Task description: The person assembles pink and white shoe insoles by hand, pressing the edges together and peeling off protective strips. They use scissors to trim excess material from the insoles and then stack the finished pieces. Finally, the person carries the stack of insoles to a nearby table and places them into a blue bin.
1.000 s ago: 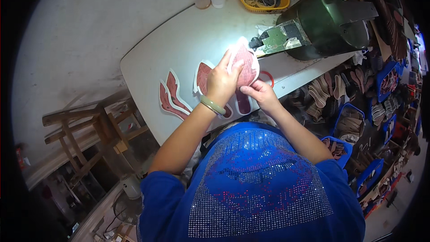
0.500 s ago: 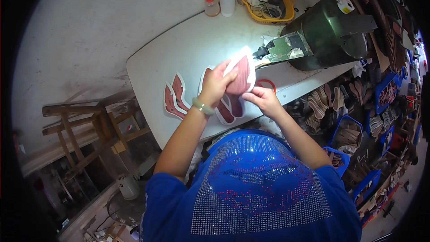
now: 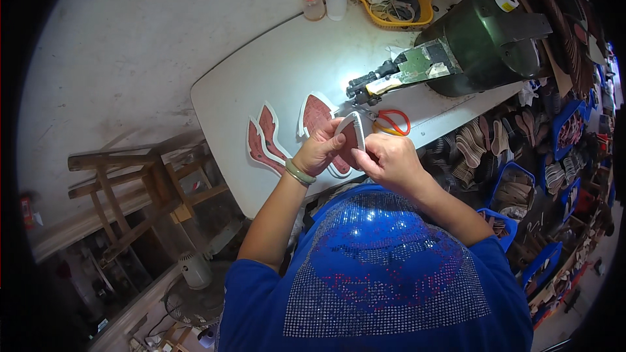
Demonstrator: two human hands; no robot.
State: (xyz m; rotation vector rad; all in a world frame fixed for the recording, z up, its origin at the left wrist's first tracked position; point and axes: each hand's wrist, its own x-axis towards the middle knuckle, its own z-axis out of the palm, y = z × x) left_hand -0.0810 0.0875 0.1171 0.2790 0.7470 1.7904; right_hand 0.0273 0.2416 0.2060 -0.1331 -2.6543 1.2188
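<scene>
A reddish insole with a white rim (image 3: 352,132) is tilted nearly edge-on above the near part of the table. My left hand (image 3: 321,148) grips its left side, thumb on the reddish face; a pale bangle circles that wrist. On the rim's right side, my right hand (image 3: 395,160) is closed with its thumb pressed at the edge and its other fingers curled out of sight. Behind my left hand lies another insole (image 3: 317,112), partly covered. Farther left, a pair of insoles (image 3: 267,133) rests side by side on the white table (image 3: 222,101).
Red-handled scissors (image 3: 396,122) lie beyond my right hand, below the arm of a green sewing machine (image 3: 424,62). A yellow basket (image 3: 394,23), a red-tipped bottle (image 3: 313,8) and a blue-capped bottle (image 3: 336,1) stand at the back. Wooden stools (image 3: 153,189) stand left; blue crates (image 3: 515,189) right.
The insole has come down toward me and turned from face-on to nearly edge-on. My right hand has moved up its right edge and curled. The scissors and machine tip are now uncovered.
</scene>
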